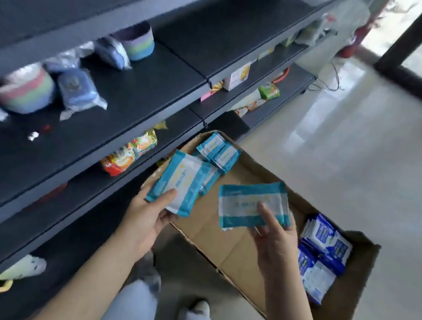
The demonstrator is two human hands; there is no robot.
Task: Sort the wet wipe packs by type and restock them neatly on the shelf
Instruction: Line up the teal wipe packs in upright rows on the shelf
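Evidently, the dark grey metal shelf at frame left is to be restocked from the open brown cardboard box at lower centre. Navy-and-white packs are kept at its right edge, seemingly apart by type. Above it, one teal-and-white wet wipe pack is pinched by the left hand, a matching second pack by the right hand.

I count two hands, the left hand and the right hand. Each holds one large wipe pack: the first teal pack and the second teal pack. Beyond the left hand, two smaller teal packs lie in one cardboard box. Right of the right hand I count at least four dark blue packs; the stack hides any others. Left of the left hand is one orange snack bag.
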